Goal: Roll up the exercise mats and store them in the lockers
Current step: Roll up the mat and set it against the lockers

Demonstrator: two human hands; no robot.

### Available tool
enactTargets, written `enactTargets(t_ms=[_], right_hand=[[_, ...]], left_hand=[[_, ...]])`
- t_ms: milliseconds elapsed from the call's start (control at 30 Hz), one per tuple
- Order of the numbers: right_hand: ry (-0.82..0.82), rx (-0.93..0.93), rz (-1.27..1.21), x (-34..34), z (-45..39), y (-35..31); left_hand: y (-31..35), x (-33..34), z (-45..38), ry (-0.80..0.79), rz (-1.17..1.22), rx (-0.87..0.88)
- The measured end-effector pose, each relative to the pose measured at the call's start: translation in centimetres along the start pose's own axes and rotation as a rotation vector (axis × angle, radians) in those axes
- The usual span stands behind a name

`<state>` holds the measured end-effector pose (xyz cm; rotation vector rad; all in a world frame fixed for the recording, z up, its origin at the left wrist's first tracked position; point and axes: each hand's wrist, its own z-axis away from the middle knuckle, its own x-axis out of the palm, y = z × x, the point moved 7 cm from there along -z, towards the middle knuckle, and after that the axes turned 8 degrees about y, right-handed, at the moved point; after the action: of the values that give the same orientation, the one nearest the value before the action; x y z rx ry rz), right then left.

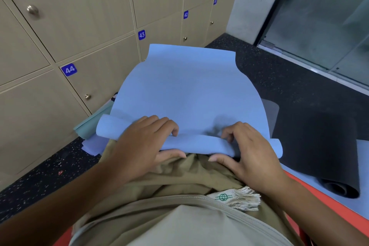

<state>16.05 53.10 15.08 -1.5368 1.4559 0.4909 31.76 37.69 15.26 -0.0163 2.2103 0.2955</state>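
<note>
While a wall of tan lockers (83, 26) numbered 41 to 44 stands shut at the left, a person kneeling on speckled black flooring (289, 78) begins rolling a light blue exercise mat (185, 88) from its near end. The left hand (145, 142) curls its fingers over the top of the starting roll with the thumb tucked beneath, and the right hand (249, 152) grips the same roll further along, fingers hooked over and thumb under. To do this step well, the person would likely need to keep both hands level and push forward evenly, since the roll's left end already sits slightly ahead of the right and could wind into a cone. The mat is thin, matte and flexible; it lies flat toward the lockers, its far edge lifted against them. Other mat edges, teal and blue, peek out beneath its left side. At the right, a black mat (319, 152) lies partly rolled on a blue one edged by orange.
</note>
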Motion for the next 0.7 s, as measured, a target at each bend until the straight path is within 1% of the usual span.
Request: enactTargets(t_ms=[100, 200, 300, 433, 500, 600, 700], right_hand=[[0.030, -0.006, -0.014, 0.0, -0.2, 0.1], [0.061, -0.073, -0.006, 0.1, -0.3, -0.2], [0.088, -0.152, 0.048, 0.1, -0.3, -0.7], [0.112, -0.168, 0.069, -0.1, -0.6, -0.8], [0.085, -0.146, 0.044, -0.2, -1.1, -0.7], [0.006, -0.059, -0.029, 0.0, -2.1, -0.1], [-0.056, 0.036, -0.119, 0.2, -2.9, 0.8]], left_hand=[[0.1, -0.4, -0.2, 0.038, -0.027, 0.025], [0.2, -0.5, -0.3, 0.045, -0.062, 0.016], [-0.8, -0.4, -0.3, -0.007, 0.020, -0.127], [-2.1, 0.1, -0.1, -0.101, 0.131, -0.290], [-2.4, 0.2, -0.6, -0.145, 0.174, -0.383], [-3.0, 0.4, -1.3, -0.220, 0.289, -0.561], [-3.5, 0.6, -1.5, -0.258, 0.320, -0.635]])
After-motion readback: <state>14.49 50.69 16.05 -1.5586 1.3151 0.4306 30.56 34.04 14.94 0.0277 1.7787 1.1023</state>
